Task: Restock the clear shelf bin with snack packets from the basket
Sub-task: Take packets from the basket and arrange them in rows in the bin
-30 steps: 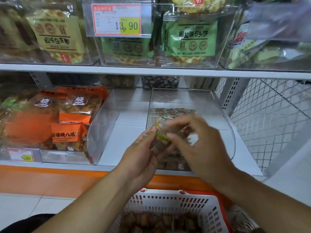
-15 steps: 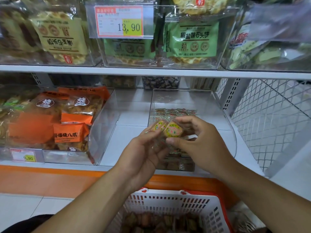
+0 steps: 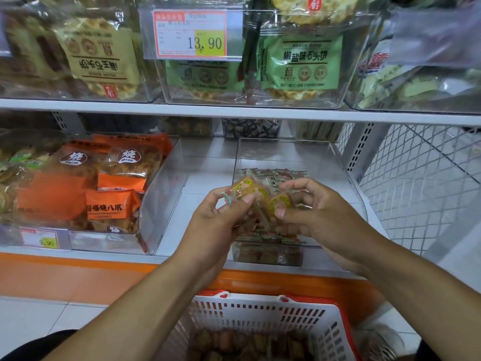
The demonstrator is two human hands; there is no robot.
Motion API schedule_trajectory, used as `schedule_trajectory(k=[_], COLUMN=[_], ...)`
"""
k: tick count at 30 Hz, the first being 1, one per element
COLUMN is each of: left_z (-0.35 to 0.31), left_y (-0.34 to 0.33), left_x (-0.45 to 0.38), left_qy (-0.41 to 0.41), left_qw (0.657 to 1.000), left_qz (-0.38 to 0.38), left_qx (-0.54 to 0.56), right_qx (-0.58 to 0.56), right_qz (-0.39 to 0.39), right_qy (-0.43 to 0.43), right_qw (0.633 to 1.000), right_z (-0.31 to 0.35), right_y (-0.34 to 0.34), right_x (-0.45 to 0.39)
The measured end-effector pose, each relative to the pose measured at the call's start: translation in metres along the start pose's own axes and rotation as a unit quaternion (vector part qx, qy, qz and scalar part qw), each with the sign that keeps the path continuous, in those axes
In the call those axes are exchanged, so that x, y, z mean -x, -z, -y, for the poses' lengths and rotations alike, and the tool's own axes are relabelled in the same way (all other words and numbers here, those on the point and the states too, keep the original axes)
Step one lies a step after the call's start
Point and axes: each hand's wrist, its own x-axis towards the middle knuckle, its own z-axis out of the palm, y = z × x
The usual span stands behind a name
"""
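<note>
Small clear snack packets [image 3: 256,195] with yellow and green labels sit bunched between my two hands, just over the front of the clear shelf bin [image 3: 335,162]. My left hand [image 3: 221,220] grips the left packets with thumb and curled fingers. My right hand [image 3: 320,217] pinches a packet at its thumb and forefinger. More packets [image 3: 276,174] of the same kind lie inside the bin behind my hands. The white basket with a red rim [image 3: 263,311] stands below at the bottom edge, with brown packets [image 3: 242,342] in it.
A clear bin of orange snack bags [image 3: 112,188] stands to the left on the same shelf. Bins of round biscuits [image 3: 302,61] fill the shelf above, with a price tag [image 3: 190,35]. White wire mesh [image 3: 416,183] closes the right side. The shelf edge [image 3: 65,272] is orange.
Both hands have lifted the packets slightly and spread them apart; more yellow labels show now than a second ago. The bin and basket have not moved.
</note>
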Motion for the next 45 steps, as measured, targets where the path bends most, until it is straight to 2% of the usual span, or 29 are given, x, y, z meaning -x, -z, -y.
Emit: schedule_trajectory(k=[3,4,6,8,10,12,15,17,19,21,23,26,29,34,35,37,39,40,42,45], left_z=[0.0,0.001,0.002,0.004,0.005,0.005,0.007,0.006,0.002,-0.002,-0.004,0.001,0.008,0.016,0.018,0.024,0.031,0.035,0.041,0.049], left_y=[-0.001,-0.001,0.0,0.001,0.001,0.001,0.004,0.006,0.009,0.014,0.017,0.015,0.013,0.004,0.003,0.002,0.003,0.004,0.003,0.004], left_x=[0.003,0.004,0.004,0.004,0.005,0.005,0.004,0.001,-0.002,-0.005,-0.005,-0.003,-0.005,-0.01,-0.01,-0.01,-0.01,-0.011,-0.012,-0.012], left_qy=[-0.018,-0.02,-0.028,-0.041,-0.05,-0.062,-0.092,-0.104,-0.101,-0.078,-0.061,-0.068,-0.07,-0.095,-0.098,-0.102,-0.111,-0.116,-0.111,-0.105], left_qw=[0.999,0.998,0.996,0.992,0.989,0.984,0.966,0.955,0.945,0.925,0.897,0.875,0.878,0.908,0.903,0.874,0.837,0.823,0.807,0.794], left_qz=[0.015,0.018,0.024,0.03,0.037,0.054,0.059,0.063,0.079,0.111,0.15,0.168,0.144,0.079,0.078,0.075,0.075,0.08,0.094,0.102], left_qx=[-0.046,-0.055,-0.086,-0.115,-0.133,-0.157,-0.234,-0.272,-0.302,-0.354,-0.412,-0.448,-0.452,-0.399,-0.411,-0.469,-0.531,-0.551,-0.572,-0.59], right_qx=[0.225,0.263,0.269,0.19,0.049,-0.051,-0.131,-0.12,-0.065,0.047,0.174,0.26,0.336,0.391,0.434,0.545,0.623,0.636,0.624,0.575], right_qz=[-0.004,-0.012,-0.01,0.014,0.033,0.047,0.097,0.109,0.113,0.116,0.144,0.168,0.158,0.093,0.062,-0.017,-0.065,-0.07,-0.07,-0.096], right_qy=[0.037,0.041,0.043,0.026,-0.007,-0.036,-0.071,-0.088,-0.092,-0.068,-0.025,-0.007,-0.001,0.021,0.034,0.047,0.011,-0.017,-0.06,-0.095], right_qw=[0.974,0.964,0.962,0.981,0.998,0.997,0.984,0.983,0.987,0.99,0.974,0.951,0.929,0.915,0.898,0.837,0.779,0.768,0.776,0.807], right_z=[0.001,0.0,-0.002,-0.004,-0.007,-0.008,-0.005,-0.003,0.0,0.003,0.006,0.007,0.005,0.014,0.017,0.018,0.01,0.003,-0.015,-0.041], right_y=[0.001,0.0,-0.001,-0.005,-0.012,-0.016,-0.019,-0.016,-0.008,0.004,0.013,0.016,0.016,0.029,0.036,0.052,0.064,0.067,0.067,0.063], right_x=[0.005,0.005,0.006,0.006,0.007,0.006,0.006,0.005,0.005,0.003,0.002,0.002,-0.001,-0.012,-0.017,-0.03,-0.043,-0.05,-0.065,-0.085])
